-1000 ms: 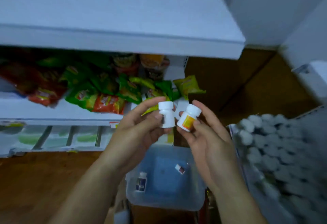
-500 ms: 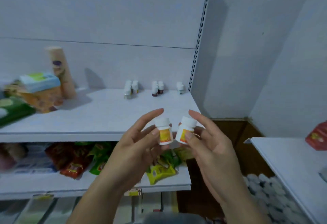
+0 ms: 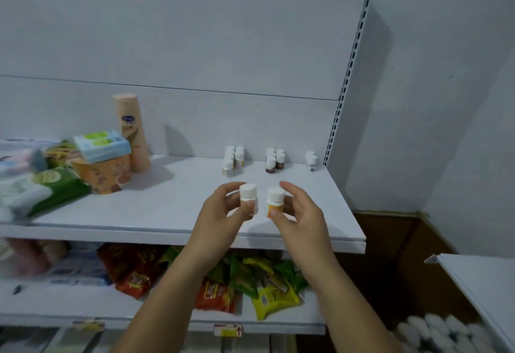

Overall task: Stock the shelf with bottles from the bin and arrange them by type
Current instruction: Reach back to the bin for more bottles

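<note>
Holding 2 small bottles, 1 per hand, you have them at centre frame above the front part of the white shelf (image 3: pixel 167 207), not touching it. Your left hand (image 3: pixel 223 213) pinches the left bottle (image 3: pixel 249 199) between thumb and fingertips, upright or nearly so: white round cap, white body, no label visible from this side. Your right hand (image 3: pixel 298 213) pinches the right bottle (image 3: pixel 276 202) the same way: white cap, yellow-orange label facing the camera, thumb across its lower edge. The 2 bottles sit just beside each other with a narrow gap, caps level.

At the back of the shelf, above your hands in frame, stand 3 clusters. The yellow-label cluster (image 3: pixel 233 157) has white caps and pale bodies. The brown cluster (image 3: pixel 274 160) has white caps on dark brown bodies. The small cluster (image 3: pixel 310 159) sits by the slotted upright; its count is unclear.

Left of frame: a tall peach tube (image 3: pixel 131 132) upright at the back, and stacked packets (image 3: pixel 83 166), blurred. Lower centre: red and green snack packs (image 3: pixel 250 283) on the tier below. Lower right corner: rows of white caps (image 3: pixel 446 330), blurred.
</note>
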